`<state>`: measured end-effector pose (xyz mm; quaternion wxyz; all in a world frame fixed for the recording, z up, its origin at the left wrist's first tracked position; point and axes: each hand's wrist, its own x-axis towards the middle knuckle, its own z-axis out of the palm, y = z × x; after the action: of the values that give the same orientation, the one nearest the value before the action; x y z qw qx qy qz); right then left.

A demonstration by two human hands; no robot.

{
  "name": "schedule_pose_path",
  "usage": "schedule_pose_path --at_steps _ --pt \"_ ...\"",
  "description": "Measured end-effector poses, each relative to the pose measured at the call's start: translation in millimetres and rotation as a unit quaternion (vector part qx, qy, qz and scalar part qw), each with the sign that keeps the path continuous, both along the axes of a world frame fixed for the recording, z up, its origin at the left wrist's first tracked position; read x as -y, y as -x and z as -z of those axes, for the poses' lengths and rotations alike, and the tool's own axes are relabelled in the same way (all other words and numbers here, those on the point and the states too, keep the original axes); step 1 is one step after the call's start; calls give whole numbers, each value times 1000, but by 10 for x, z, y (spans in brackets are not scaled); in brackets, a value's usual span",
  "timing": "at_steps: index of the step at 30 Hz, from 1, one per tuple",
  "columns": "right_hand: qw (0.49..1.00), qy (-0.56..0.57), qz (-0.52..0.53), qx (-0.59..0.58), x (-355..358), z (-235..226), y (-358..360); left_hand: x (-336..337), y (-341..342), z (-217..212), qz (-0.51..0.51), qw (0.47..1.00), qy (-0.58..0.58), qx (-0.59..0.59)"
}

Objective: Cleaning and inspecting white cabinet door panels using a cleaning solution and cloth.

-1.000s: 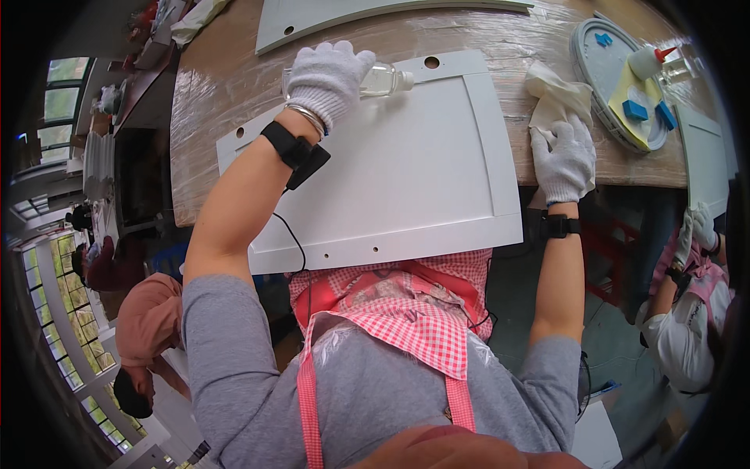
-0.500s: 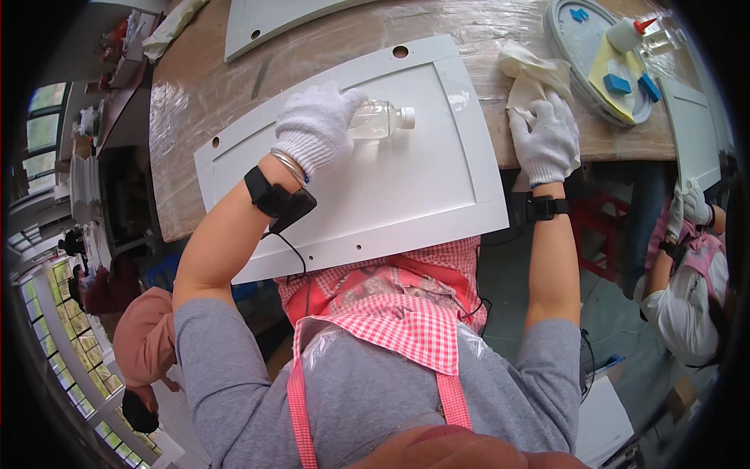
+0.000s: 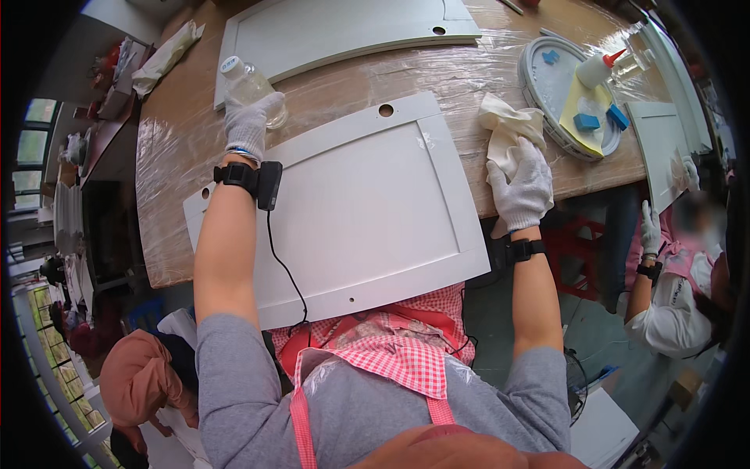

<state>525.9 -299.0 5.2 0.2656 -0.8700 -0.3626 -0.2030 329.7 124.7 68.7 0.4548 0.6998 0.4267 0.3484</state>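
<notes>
My left hand, in a white knit glove, is closed around a clear plastic bottle with a white cap. The bottle is beyond the far left edge of a white framed panel, by the wrapped tabletop. Right of the panel, my gloved right hand grips a cream cloth at the table edge. Part of the cloth bunches past the fingertips, and some shows below the palm. The panel lies partly over the table's near edge, with round holes near its corners.
Another white panel lies at the back. A round lid at right carries blue blocks, a yellow sheet and a white squeeze bottle with a red tip. At far right a gloved co-worker handles a white panel; another person bends at lower left.
My left hand has carried the bottle from above the panel to the far left, turning it cap away. The view has shifted; my right hand stays on the cloth.
</notes>
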Motion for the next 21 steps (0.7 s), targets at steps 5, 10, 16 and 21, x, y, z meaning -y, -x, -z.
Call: schedule_pose_path --at_steps 5,10,16,21 --pt "997 72 0 -27 -58 -119 -3 -84 468 38 36 997 57 -40" --pt "984 145 0 -105 -255 -418 -184 664 1592 -404 5 997 73 -36" --pt "975 219 47 -1 -531 -280 -232 980 3354 48 -157 912 -99 -366" --pt "971 118 -48 -201 -584 -569 -60 1213 3379 197 -189 867 12 -460"
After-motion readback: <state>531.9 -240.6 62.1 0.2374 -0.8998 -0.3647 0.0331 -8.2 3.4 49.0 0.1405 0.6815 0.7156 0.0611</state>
